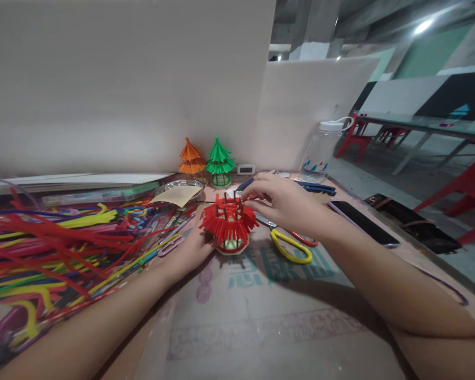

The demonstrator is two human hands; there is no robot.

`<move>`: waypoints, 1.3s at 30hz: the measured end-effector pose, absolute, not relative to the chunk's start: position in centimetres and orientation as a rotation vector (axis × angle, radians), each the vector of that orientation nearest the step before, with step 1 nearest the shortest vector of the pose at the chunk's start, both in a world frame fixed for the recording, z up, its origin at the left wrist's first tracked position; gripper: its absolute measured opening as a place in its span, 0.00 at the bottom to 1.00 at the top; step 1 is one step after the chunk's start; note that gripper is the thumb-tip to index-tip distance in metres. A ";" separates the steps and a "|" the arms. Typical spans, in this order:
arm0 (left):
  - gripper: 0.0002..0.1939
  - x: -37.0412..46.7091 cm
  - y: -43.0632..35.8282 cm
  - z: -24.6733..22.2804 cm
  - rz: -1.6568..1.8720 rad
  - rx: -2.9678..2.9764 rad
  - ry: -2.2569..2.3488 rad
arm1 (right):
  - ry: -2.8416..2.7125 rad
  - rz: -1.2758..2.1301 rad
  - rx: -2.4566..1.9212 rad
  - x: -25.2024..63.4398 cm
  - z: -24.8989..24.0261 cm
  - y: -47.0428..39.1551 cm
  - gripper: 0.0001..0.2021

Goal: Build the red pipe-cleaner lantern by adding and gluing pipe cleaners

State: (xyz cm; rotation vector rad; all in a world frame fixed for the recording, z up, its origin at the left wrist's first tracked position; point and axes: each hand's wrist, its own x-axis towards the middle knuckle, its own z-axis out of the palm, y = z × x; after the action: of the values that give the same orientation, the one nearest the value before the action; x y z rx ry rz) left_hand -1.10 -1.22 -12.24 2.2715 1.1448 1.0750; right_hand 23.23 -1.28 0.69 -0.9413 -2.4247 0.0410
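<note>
A small red pagoda model (229, 224), made of pipe-cleaner pieces, stands upright on the table with a pale octagonal base. Several brown posts rise above its fringed red roof. At its left side is my left hand (198, 240), closed against the model, with its fingertips hidden behind it. My right hand (271, 196) reaches in from the right, fingers bent and thumb and fingertips close together beside the posts. Whatever they pinch is too small to make out. Scissors with yellow and red handles (291, 246) lie under and beside my right wrist.
Loose pipe cleaners (51, 248) are heaped at left. Behind stand orange (190, 157) and green (220, 162) pagoda models, a clear dish (200, 184) with yellow paper (177, 196) and a small display (246, 169). At right are a water bottle (320, 150), blue-handled pliers (316, 188) and a phone (364, 224).
</note>
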 end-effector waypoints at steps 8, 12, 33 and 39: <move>0.24 -5.2 -0.5 -8.2 0.640 2.351 1.192 | -2.400 0.238 -0.922 23.3 0.4 -0.9 0.12; 0.13 -6.7 -1.5 -4.0 0.539 2.569 1.629 | -2.431 0.244 -0.955 22.8 0.0 -0.9 0.13; 0.12 0.3 -4.3 0.0 1.203 2.828 1.282 | -2.445 0.372 -0.900 21.8 -1.5 -0.4 0.07; 0.11 0.5 -3.5 -0.7 1.157 2.853 1.299 | -2.449 0.352 -0.897 21.8 -1.7 -0.2 0.06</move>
State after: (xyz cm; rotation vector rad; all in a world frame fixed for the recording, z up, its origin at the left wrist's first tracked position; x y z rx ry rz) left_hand 0.47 -3.54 -0.71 2.8526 1.2990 1.1568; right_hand 21.76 -0.17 -1.74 -0.8966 -2.4487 0.3516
